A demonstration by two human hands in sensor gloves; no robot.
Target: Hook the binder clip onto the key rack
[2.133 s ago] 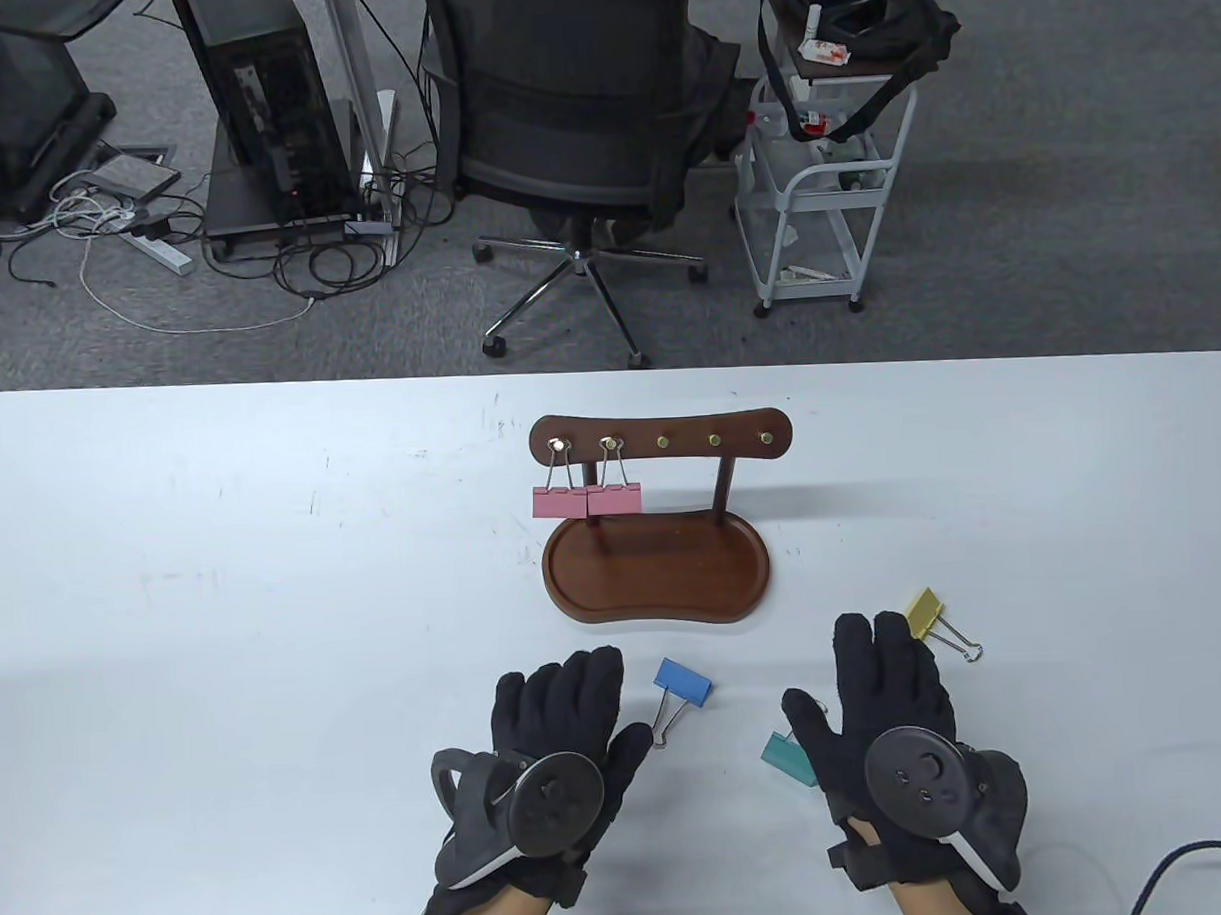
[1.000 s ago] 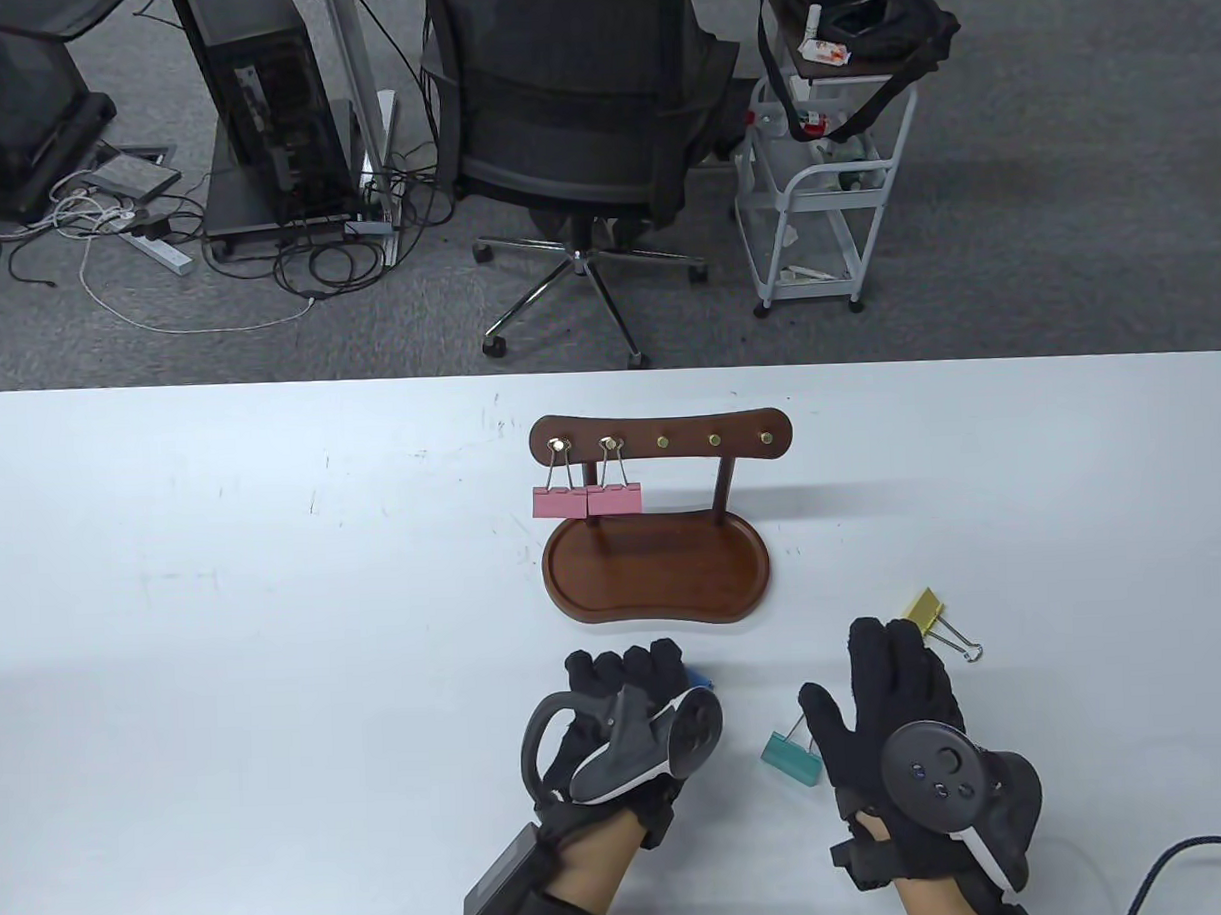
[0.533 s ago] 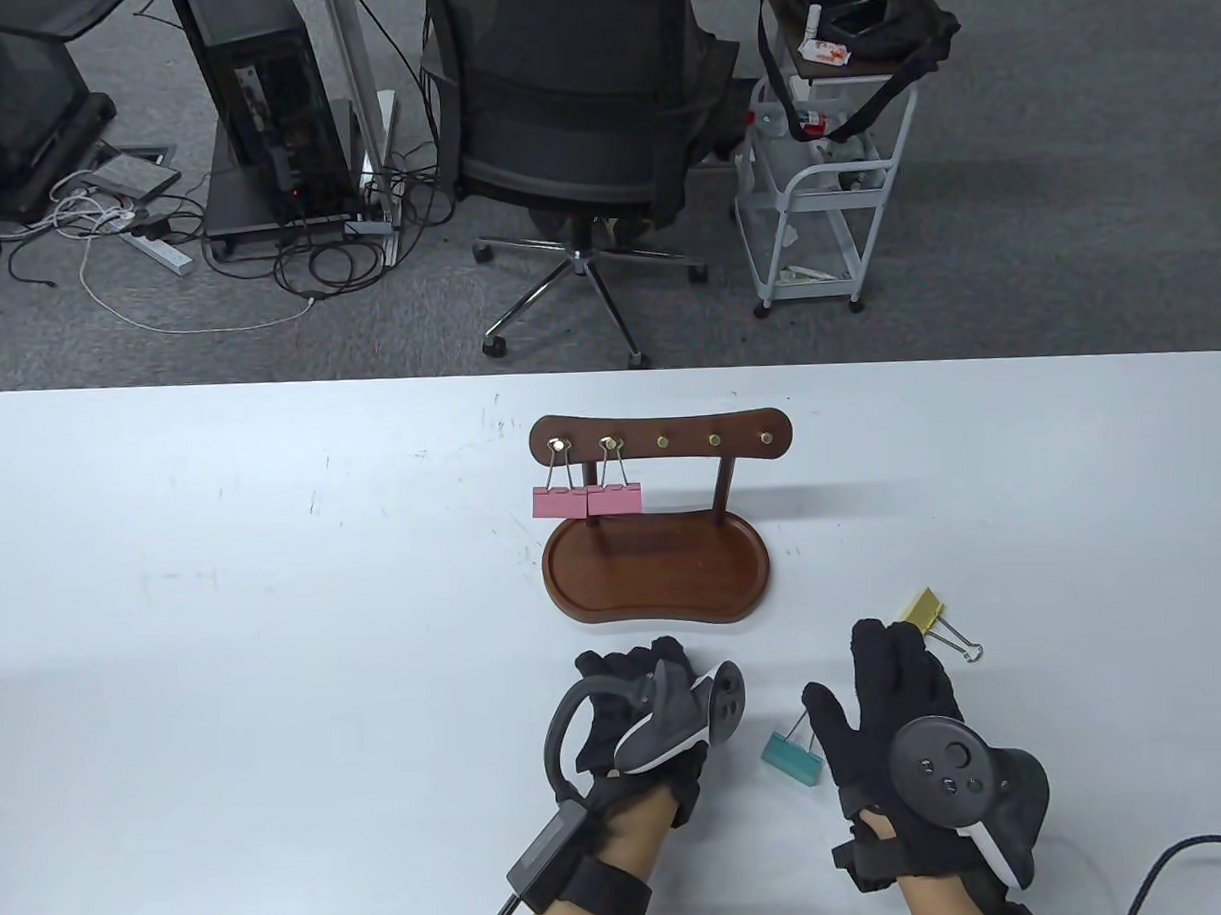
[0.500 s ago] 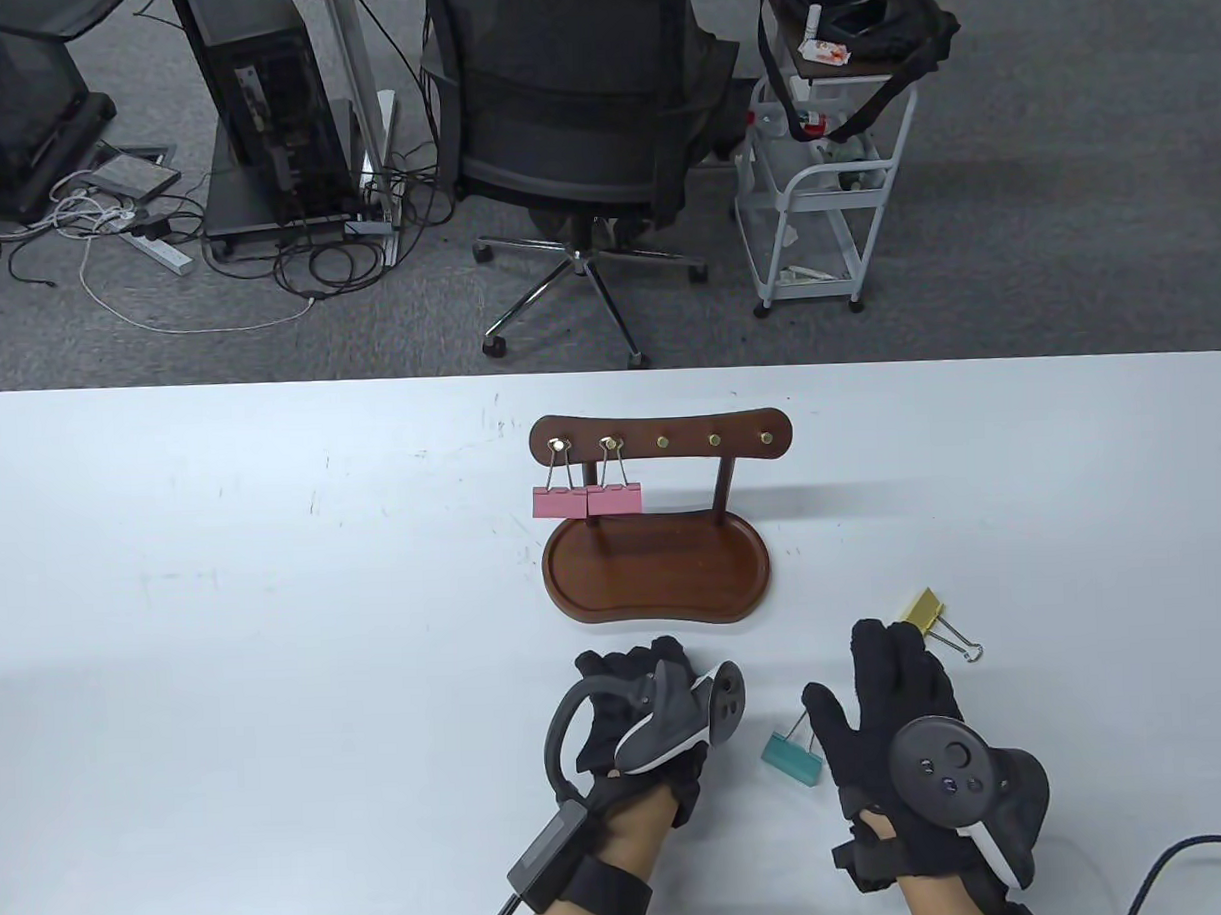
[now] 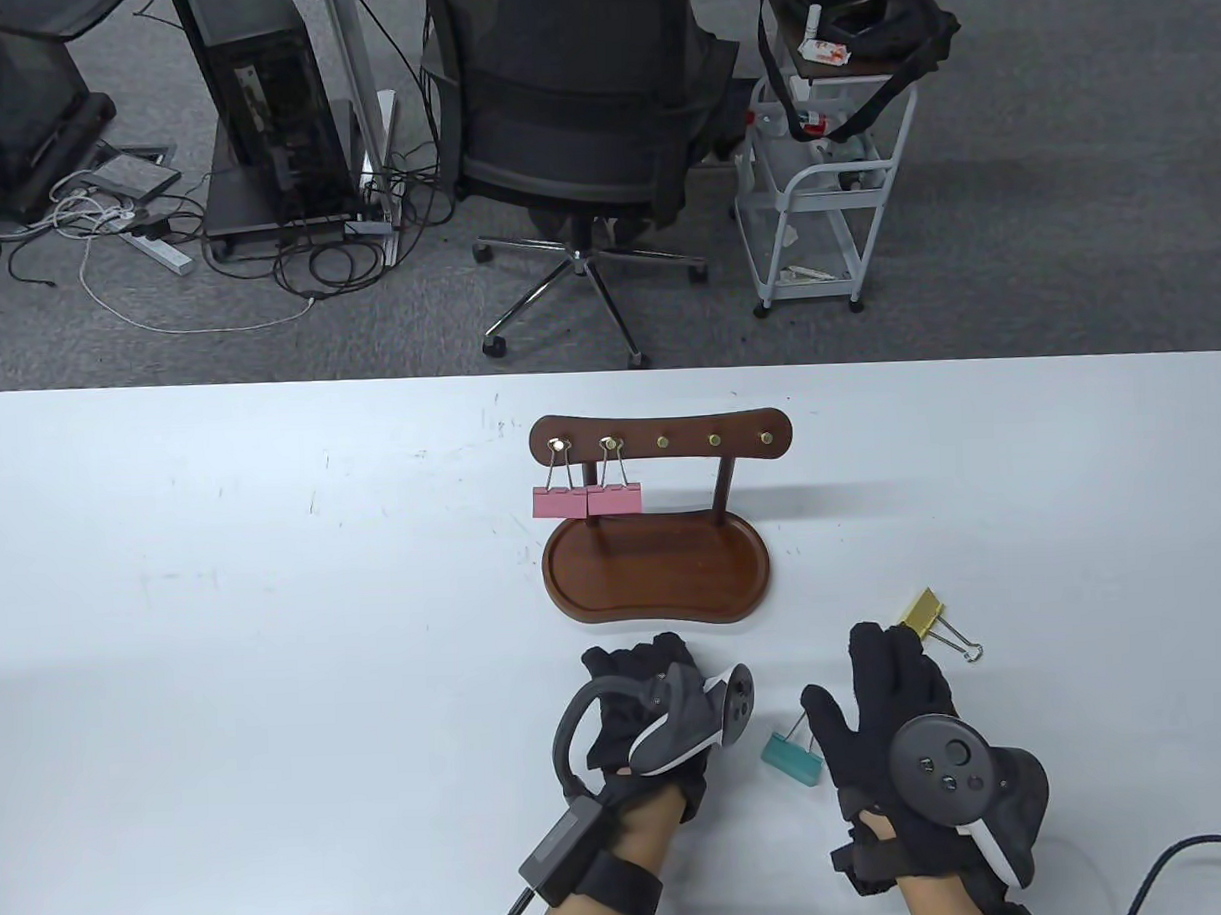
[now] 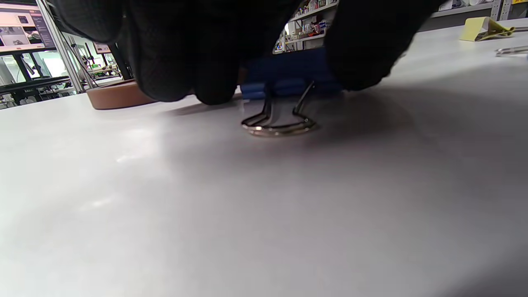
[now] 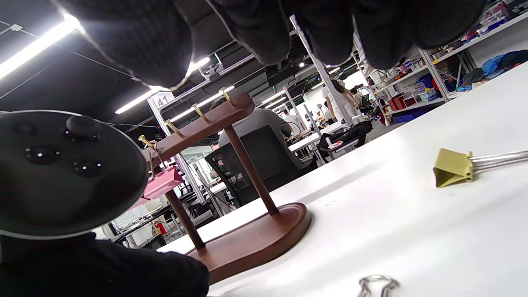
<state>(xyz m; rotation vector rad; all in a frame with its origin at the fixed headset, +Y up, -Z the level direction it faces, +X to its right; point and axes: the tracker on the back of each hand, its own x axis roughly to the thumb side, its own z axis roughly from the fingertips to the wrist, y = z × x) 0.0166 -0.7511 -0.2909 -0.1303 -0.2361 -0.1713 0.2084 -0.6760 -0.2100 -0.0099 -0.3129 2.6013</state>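
Note:
The brown wooden key rack (image 5: 660,441) stands mid-table on its oval base (image 5: 658,571). Two pink binder clips (image 5: 559,501) (image 5: 613,498) hang from its two leftmost hooks; the three hooks to the right are bare. My left hand (image 5: 638,672) lies on its side just in front of the base and hides the blue binder clip in the table view. In the left wrist view, fingers (image 6: 185,62) and thumb (image 6: 363,49) pinch the blue binder clip (image 6: 288,78), whose wire handle (image 6: 280,123) touches the table. My right hand (image 5: 878,668) rests flat, fingers spread, holding nothing.
A teal binder clip (image 5: 791,758) lies between my hands, close to the right thumb. A yellow binder clip (image 5: 921,610) lies just beyond the right fingertips and shows in the right wrist view (image 7: 452,167). A black cable (image 5: 1175,858) runs at the front right.
My left hand moved right onto the blue clip, rolled onto its side and closed its fingers on it. My right hand shifted only slightly. The rack and other clips have not moved.

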